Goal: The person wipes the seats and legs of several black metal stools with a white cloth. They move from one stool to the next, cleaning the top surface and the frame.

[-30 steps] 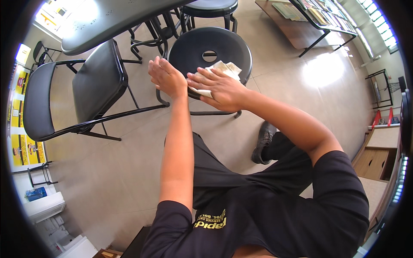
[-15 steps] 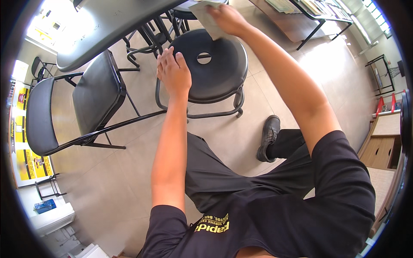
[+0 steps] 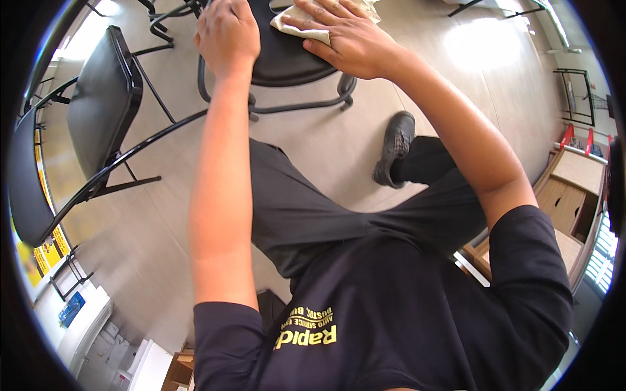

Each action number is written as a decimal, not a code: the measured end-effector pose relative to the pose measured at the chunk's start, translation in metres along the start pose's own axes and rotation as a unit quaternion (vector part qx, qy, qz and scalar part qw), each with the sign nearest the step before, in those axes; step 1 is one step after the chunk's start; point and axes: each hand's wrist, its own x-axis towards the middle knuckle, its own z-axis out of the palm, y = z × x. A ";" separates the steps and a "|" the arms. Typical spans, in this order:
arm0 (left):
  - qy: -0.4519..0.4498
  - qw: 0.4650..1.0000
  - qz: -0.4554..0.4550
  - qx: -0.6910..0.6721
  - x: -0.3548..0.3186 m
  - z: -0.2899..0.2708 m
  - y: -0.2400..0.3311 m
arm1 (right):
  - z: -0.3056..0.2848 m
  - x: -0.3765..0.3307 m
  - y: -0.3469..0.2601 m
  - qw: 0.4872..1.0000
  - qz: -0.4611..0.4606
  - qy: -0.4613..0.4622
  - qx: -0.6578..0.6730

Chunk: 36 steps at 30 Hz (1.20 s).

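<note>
A black round stool (image 3: 290,68) with tubular legs stands at the top of the view, its far part cut off by the frame. At the seat's left edge is my left hand (image 3: 228,32), fingers bent around the rim. My right hand (image 3: 349,36) holds a pale cloth (image 3: 297,29) down on the right side of the seat. Its fingers lie spread over the cloth, with the thumb beside it.
A black folding chair (image 3: 107,88) stands close on the left. My outstretched foot wears a black shoe (image 3: 396,146), on the floor right of the stool. Wooden cabinets (image 3: 561,202) line the right side, and a white counter (image 3: 91,322) is at the lower left.
My right hand has come nearer, bringing the cloth from the seat's far edge onto its near right part. The view has tilted down, so the table and stool sit higher or out of frame.
</note>
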 end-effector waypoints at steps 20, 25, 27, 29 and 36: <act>-0.036 0.998 -0.030 -0.041 -0.003 -0.006 0.003 | -0.059 -0.060 -0.082 0.534 0.469 0.318 0.627; -0.029 0.997 -0.044 -0.060 -0.003 -0.014 0.010 | -0.028 0.019 0.068 0.729 0.463 0.250 0.438; -0.036 0.996 -0.046 -0.065 -0.004 -0.017 0.012 | 0.004 0.071 0.108 0.922 0.289 0.131 0.223; -0.004 0.998 -0.019 -0.057 -0.001 -0.010 0.009 | 0.013 0.115 0.115 0.968 0.198 -0.006 0.152; -0.008 0.999 -0.023 0.047 -0.011 -0.005 0.004 | 0.055 0.054 0.091 0.995 0.086 0.024 0.038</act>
